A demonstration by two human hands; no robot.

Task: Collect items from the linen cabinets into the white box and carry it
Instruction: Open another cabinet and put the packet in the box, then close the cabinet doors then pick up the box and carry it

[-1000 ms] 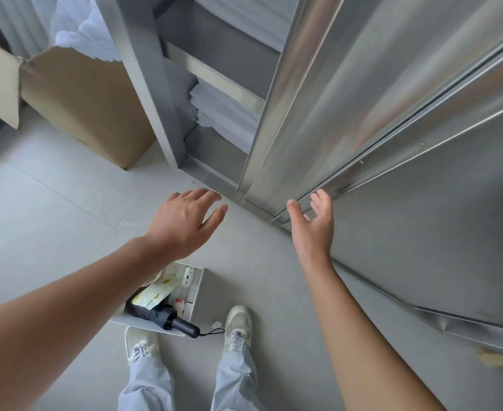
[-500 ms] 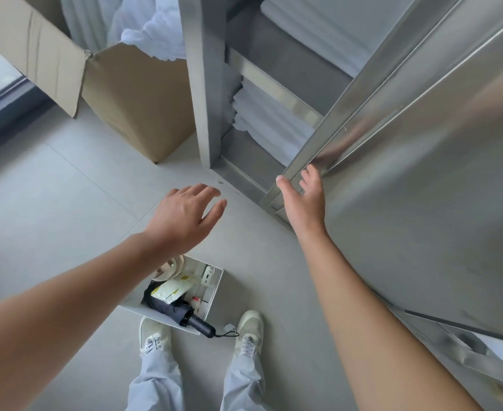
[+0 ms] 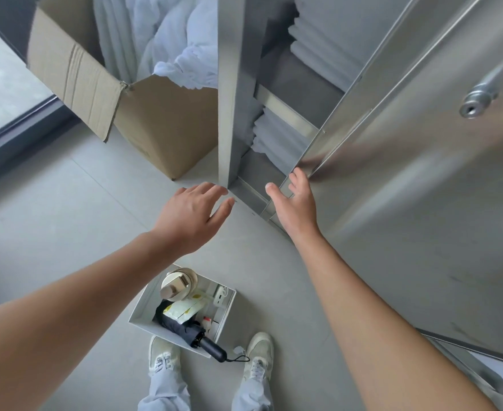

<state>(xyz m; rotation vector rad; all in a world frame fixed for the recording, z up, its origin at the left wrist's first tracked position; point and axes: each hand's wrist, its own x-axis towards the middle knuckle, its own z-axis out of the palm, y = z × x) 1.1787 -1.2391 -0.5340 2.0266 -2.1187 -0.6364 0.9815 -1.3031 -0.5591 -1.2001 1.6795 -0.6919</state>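
The white box (image 3: 143,310) stands on the floor between my shoes, holding a black folded umbrella (image 3: 185,330), a yellow-patterned pouch (image 3: 182,310) and a beige round lid (image 3: 176,284). My right hand (image 3: 296,203) rests with spread fingers against the lower edge of the steel cabinet door (image 3: 407,173). My left hand (image 3: 194,215) hovers open above the floor, just left of the cabinet's corner post (image 3: 229,99). Folded white linens (image 3: 274,137) lie on the shelves in the narrow gap behind the door.
An open cardboard carton (image 3: 155,123) full of white cloth stands left of the cabinet. A round lock knob (image 3: 475,102) sticks out of the door. A dark window frame (image 3: 16,132) runs along the far left. Grey tiled floor (image 3: 51,209) spreads under my arms.
The steel door has slid left under my right hand, narrowing the opening over the shelves. My left hand stayed hovering open. More of the white box shows below my left arm.
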